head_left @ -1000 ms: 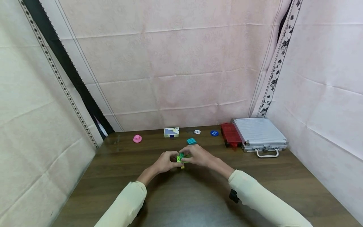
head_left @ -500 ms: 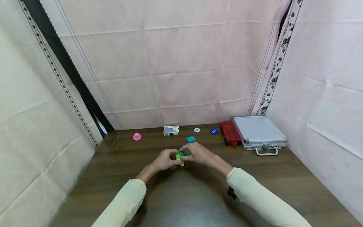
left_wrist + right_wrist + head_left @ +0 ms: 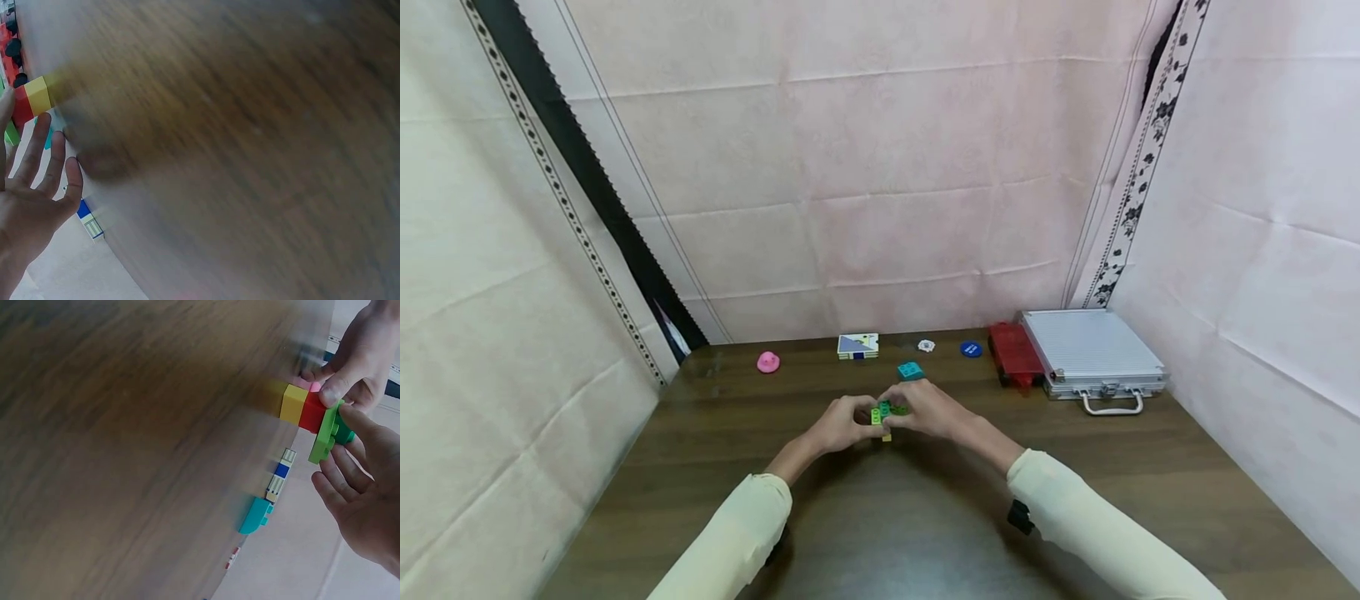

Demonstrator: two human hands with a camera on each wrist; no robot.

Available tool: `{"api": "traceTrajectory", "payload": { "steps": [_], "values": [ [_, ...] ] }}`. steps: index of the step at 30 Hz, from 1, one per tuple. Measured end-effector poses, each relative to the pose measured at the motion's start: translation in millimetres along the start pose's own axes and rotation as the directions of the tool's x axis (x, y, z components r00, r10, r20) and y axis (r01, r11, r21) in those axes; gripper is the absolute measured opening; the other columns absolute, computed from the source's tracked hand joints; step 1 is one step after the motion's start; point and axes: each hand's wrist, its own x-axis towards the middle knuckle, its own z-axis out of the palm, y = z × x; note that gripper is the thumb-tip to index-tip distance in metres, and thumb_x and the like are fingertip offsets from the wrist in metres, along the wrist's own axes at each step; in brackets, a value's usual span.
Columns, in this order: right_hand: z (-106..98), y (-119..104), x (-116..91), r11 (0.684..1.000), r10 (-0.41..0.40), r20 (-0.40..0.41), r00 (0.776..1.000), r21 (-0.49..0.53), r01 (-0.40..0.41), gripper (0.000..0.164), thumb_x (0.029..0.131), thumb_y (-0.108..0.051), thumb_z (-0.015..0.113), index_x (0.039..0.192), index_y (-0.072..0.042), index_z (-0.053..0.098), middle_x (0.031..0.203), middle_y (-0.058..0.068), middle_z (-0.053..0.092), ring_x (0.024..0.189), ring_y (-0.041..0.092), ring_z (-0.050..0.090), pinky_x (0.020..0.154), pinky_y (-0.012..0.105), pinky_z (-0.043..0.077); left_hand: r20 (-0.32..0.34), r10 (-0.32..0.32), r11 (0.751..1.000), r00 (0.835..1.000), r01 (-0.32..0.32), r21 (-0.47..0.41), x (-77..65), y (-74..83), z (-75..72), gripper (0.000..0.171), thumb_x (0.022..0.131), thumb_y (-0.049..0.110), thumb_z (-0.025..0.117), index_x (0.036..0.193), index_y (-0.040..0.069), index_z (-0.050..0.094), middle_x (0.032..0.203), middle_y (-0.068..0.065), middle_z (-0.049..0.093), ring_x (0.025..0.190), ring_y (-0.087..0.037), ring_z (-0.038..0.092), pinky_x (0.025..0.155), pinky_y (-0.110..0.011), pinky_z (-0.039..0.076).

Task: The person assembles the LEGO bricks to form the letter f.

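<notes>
Left hand (image 3: 841,423) and right hand (image 3: 929,410) pinch the block stack (image 3: 311,413) with thumbs and fingers from opposite sides, likely to steady it.

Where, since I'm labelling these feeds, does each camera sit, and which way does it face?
Head: on the head, facing forward and down at a brown wood-grained table; left hand, right hand and cream sleeves show.
Left wrist: on that wrist, looking across the table toward stacked yellow, red and green plastic bricks; left hand shows.
Right wrist: on that wrist, facing the same bricks; both hands show.
Both wrist views share those bricks.
</notes>
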Motion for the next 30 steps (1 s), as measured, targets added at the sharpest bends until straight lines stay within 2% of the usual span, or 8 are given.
{"api": "traceTrajectory", "payload": {
  "steps": [11,19,24,30],
  "values": [
    [-6.1,0.3,-0.1,0.999,-0.055,-0.006,0.998,0.002,0.055,0.037,0.095,-0.028,0.079,0.127,-0.012,0.073,0.120,0.002,0.074,0.105,0.013,0.072,0.088,0.027,0.057,0.003,-0.012,1.000,1.000,0.012,0.002,-0.2,1.4,-2.9,0.026,0.095,0.026,0.079,0.116,0.014,0.072,0.103,0.004,0.071,0.095,-0.013,0.066,0.082,-0.032,0.056],
    [-18.7,0.7,-0.8,0.998,-0.052,-0.035,0.998,0.046,0.053,0.040,0.095,-0.023,0.079,0.129,-0.004,0.071,0.119,0.008,0.075,0.108,0.019,0.072,0.091,0.038,0.058,0.002,-0.047,0.999,0.999,0.047,-0.004,-0.8,0.7,-3.8,0.032,0.094,0.031,0.080,0.119,0.012,0.072,0.103,0.002,0.072,0.092,-0.015,0.066,0.076,-0.030,0.057],
    [-24.8,11.6,-0.6,0.998,-0.043,-0.075,0.996,0.052,0.047,0.035,0.096,-0.021,0.078,0.127,-0.005,0.072,0.121,0.013,0.074,0.108,0.025,0.072,0.093,0.042,0.057,0.004,-0.061,0.998,0.998,0.061,-0.013,-0.2,1.1,-2.6,0.036,0.094,0.033,0.080,0.122,0.011,0.071,0.104,0.001,0.072,0.094,-0.014,0.067,0.079,-0.031,0.057],
    [-28.7,32.9,2.7,0.998,0.010,-0.108,0.994,0.069,-0.003,0.034,0.096,-0.017,0.078,0.126,-0.002,0.071,0.119,0.015,0.074,0.108,0.029,0.071,0.094,0.046,0.057,0.007,-0.074,0.997,0.997,0.075,-0.026,1.0,0.8,0.3,0.039,0.094,0.033,0.080,0.124,0.010,0.071,0.103,0.001,0.073,0.094,-0.014,0.067,0.081,-0.033,0.057]
  ]
}}
